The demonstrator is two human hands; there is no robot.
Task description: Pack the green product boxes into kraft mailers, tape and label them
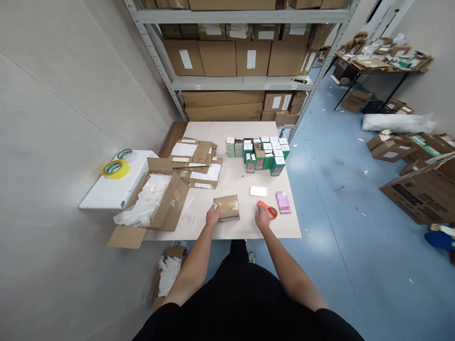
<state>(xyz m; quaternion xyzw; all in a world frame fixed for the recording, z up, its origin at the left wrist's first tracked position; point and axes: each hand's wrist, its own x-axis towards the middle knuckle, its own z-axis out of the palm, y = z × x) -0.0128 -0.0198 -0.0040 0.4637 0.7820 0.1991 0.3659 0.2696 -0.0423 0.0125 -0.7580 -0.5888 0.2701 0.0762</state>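
A small cardboard box with shiny tape across its top sits near the front of the table. My left hand grips its left side, thumb on the top. To the right, my right hand is closed around an orange tape dispenser, resting on or just above the tabletop. Beyond that hand lies a white label. A pixelated pink-purple item is right of the dispenser. Several green-and-white small boxes stand grouped farther back.
Flattened cardboard pieces are stacked at the back left of the table. An open carton with white packing bags overhangs the left edge. Yellow tape rolls lie on a white box. Shelving with cartons stands behind.
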